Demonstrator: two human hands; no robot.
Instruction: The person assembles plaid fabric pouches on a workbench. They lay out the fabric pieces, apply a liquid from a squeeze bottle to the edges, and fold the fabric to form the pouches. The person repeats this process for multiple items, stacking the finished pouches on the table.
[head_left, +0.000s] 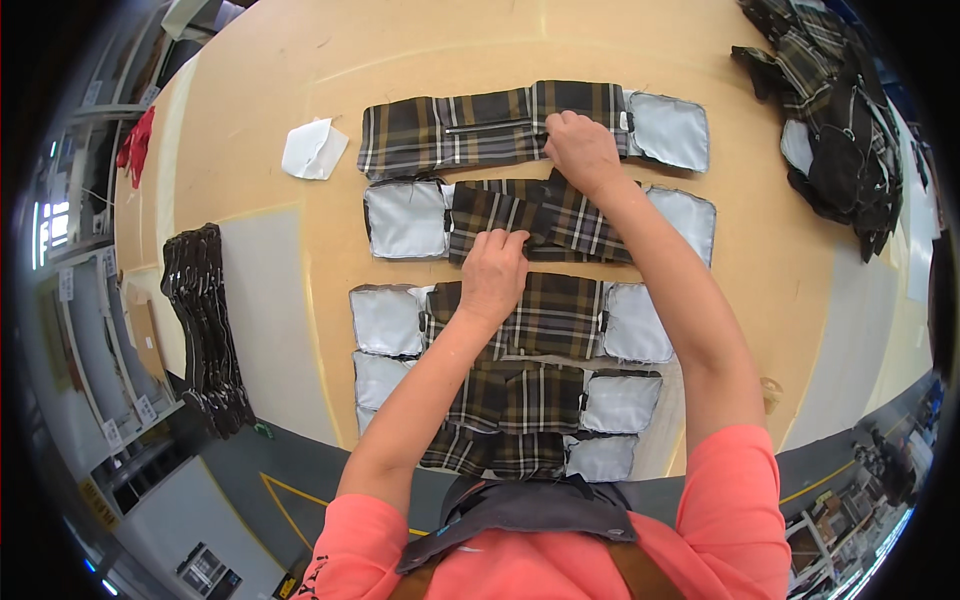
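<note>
Several plaid fabric panels in brown, black and white, with white lining pouches at their ends, lie in rows down the table before me. My right hand (583, 150) is curled with its fingertips pinching the farthest plaid panel (490, 118), just right of that panel's straight zipper slit (488, 127). Nearer to me, my left hand (494, 272) has its fingers bent together on the second plaid panel (490, 215), near its middle. Part of this panel is folded over, and my right wrist passes above it. My left forearm hides some of the lower panels (555, 318).
A stack of dark strips (203, 325) hangs over the table's left edge. White fabric scraps (313, 150) lie left of the far panel, and a red cloth (136, 146) is farther left. A heap of dark plaid garments (840, 130) sits at the far right of the tan table (260, 90).
</note>
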